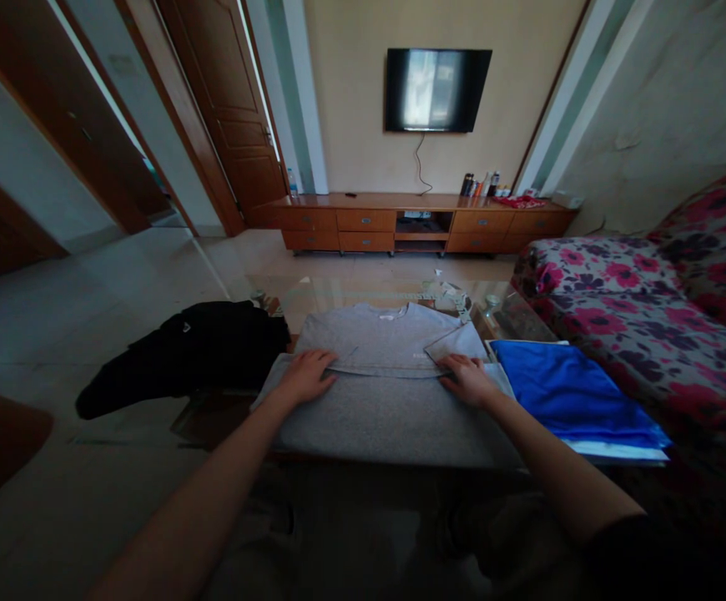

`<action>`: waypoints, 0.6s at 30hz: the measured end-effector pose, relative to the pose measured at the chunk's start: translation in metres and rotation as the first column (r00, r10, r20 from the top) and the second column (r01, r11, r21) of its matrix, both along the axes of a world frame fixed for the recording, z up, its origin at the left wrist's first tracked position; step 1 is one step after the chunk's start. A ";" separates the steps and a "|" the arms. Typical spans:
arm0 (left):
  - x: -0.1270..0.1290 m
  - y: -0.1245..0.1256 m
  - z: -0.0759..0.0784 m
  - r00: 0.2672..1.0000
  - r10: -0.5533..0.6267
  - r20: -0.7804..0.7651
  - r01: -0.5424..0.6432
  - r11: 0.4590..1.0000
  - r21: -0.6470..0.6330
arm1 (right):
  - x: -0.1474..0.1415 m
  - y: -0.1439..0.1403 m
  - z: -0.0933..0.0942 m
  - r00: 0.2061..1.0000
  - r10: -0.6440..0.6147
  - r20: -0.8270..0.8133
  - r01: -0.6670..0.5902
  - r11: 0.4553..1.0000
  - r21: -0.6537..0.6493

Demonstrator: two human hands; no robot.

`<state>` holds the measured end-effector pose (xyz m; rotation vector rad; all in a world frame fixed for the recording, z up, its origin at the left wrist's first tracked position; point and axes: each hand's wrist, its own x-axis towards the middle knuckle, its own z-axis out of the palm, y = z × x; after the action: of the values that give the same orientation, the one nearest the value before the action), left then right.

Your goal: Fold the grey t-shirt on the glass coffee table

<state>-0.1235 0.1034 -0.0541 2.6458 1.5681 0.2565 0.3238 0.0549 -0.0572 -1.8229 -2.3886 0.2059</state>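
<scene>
A grey T-shirt (381, 409) lies spread on the glass table, its collar toward the far side and part of it folded over itself. On its left side rests my left hand (308, 376), flat with the fingers stretched out along the folded edge. My right hand (468, 380) lies on the right side of the shirt by the folded sleeve, fingers extended over the cloth. Neither hand grips anything that I can see. A black garment (200, 346) lies bunched to the left of the shirt. To the right is a folded blue garment (569, 392) on top of something white.
The glass table (526, 313) has a small glass (491, 302) near its far right. A flowered sofa (607, 284) stands close on the right. Beyond is a low wooden cabinet (366, 221) with several bottles, below a wall-mounted television (436, 90).
</scene>
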 end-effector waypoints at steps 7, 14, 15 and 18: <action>0.025 0.019 -0.015 0.991 0.084 0.103 -0.086 0.996 0.020 | -0.014 0.019 -0.005 0.983 -0.152 -0.099 0.152 0.988 -0.007; 0.029 0.020 -0.021 0.983 0.169 0.072 -0.172 0.984 0.049 | -0.022 0.025 -0.014 0.979 -0.201 -0.023 0.202 0.979 0.027; 0.028 0.020 -0.021 0.982 0.178 0.065 -0.181 0.982 0.045 | -0.022 0.025 -0.014 0.982 -0.189 -0.005 0.189 0.981 0.036; 0.020 0.020 -0.020 0.981 0.186 0.054 -0.188 0.981 0.040 | -0.020 0.025 -0.014 0.986 -0.168 0.014 0.167 0.985 0.042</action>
<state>-0.1033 0.1235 -0.0745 2.5034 1.8175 0.3685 0.3035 0.0795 -0.0709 -2.0020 -2.2177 0.1237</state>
